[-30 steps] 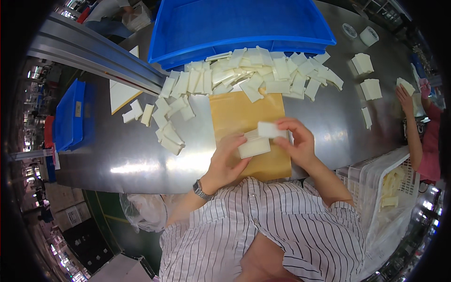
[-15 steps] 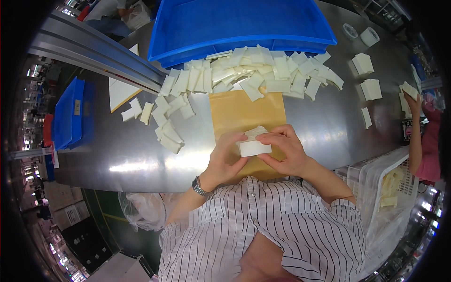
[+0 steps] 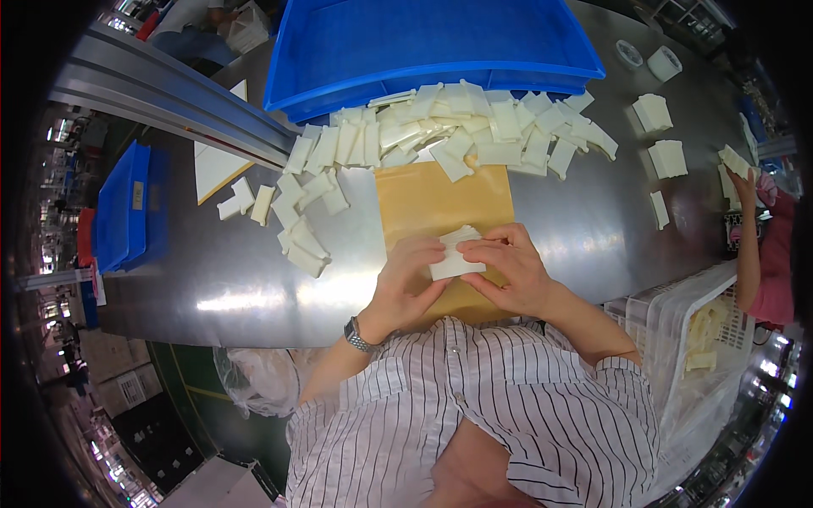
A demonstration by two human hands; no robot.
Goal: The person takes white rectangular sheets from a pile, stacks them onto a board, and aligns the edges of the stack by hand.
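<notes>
Both of my hands grip a small stack of white plastic pieces (image 3: 458,264) above a tan sheet (image 3: 445,196) on the metal table. My left hand (image 3: 409,277) closes on the stack's left end, fingers over the top and thumb below. At the right end my right hand (image 3: 513,269) holds it the same way, fingertips bent over the upper side. Beyond the sheet lies a heap of similar flat white pieces (image 3: 500,154), with several more trailing off to the left (image 3: 301,241).
A large blue bin (image 3: 432,42) stands behind the heap. Stacked white pieces (image 3: 668,158) sit at the right, near two round rolls (image 3: 665,63). A metal post (image 3: 186,89) rises at the left. A white basket (image 3: 677,339) is at lower right; another person's arm (image 3: 749,245) is beyond it.
The stack has tilted slightly between my hands, so more of its ridged upper side shows. My fingers have shifted a little on it.
</notes>
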